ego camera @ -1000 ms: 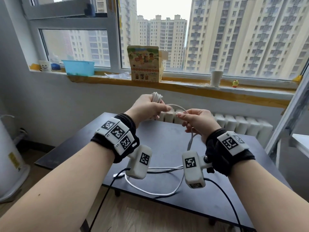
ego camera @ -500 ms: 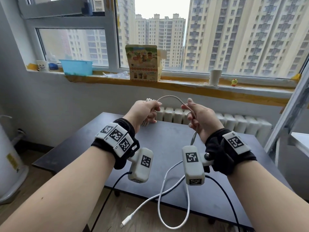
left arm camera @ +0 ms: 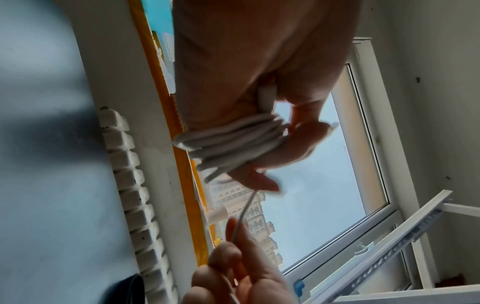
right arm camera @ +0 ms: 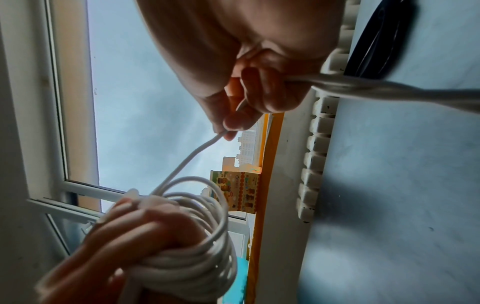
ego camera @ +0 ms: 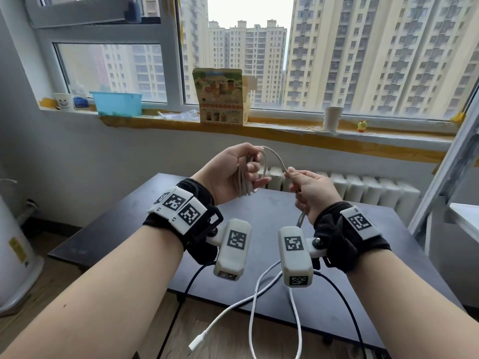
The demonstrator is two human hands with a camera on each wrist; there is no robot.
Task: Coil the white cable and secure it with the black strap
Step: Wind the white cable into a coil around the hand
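Head view puts my left hand (ego camera: 233, 172) up over the far part of the dark table (ego camera: 124, 218), with the white cable (ego camera: 245, 177) wound in several turns around its fingers; the thumb and curled fingers hold those loops bunched together. My right hand (ego camera: 309, 193) sits just right of it, fingers closed around the same cable, pinching the strand near its fingertips. Between the two hands the cable rises in a short arch. Below my right hand it drops behind the wrist camera (ego camera: 295, 257), then hangs past the near table edge in a long slack loop that crosses itself, and the white plug end (ego camera: 198, 343) dangles over the wooden floor (ego camera: 228, 330).

From the right wrist I see the coil (right arm camera: 197, 232) stacked tight around the left fingers (right arm camera: 135, 224), one strand running from it up to my right fingertips (right arm camera: 231, 123).

I cannot find the black strap in any view.

Beyond the table a white radiator (ego camera: 363, 190) lines the wall. On the windowsill (ego camera: 285, 128) above it stand a printed carton (ego camera: 220, 97), a paper cup (ego camera: 331, 119), a blue tub (ego camera: 116, 103) at far left and a small yellow figure (ego camera: 362, 125) at far right.
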